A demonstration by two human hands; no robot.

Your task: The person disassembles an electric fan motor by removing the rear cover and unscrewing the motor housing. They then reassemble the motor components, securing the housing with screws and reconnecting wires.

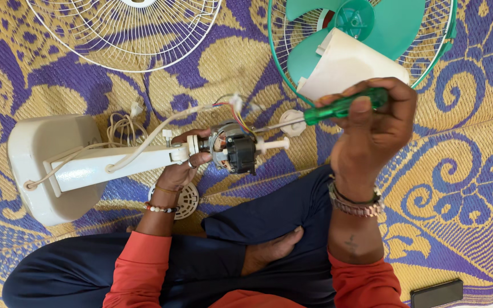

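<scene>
Just beyond the curled fingers of the left hand (181,168), the bare fan motor (232,149) sits at the end of the white fan stand (109,165), its coloured wires (236,114) looping up and away from the grip. That hand is closed around the neck of the stand where it meets the motor, holding it off the patterned purple and yellow mat (475,171). Back from that grip, the stand runs to its broad white base (35,165), with a white cord (122,128) coiled beside it.

Across the motor, the right hand (375,122) is wrapped tight around the green handle of a screwdriver (338,107), whose metal shaft reaches from the fist toward the top of the motor; whether the tip touches cannot be told. Behind that fist lie a white motor cover (349,63) and a green fan blade (372,23) resting in a green-rimmed wire grille (429,51). Farther off lies a white wire grille (126,28). Under the left wrist a small round white vented cap (188,201) lies on the mat.
</scene>
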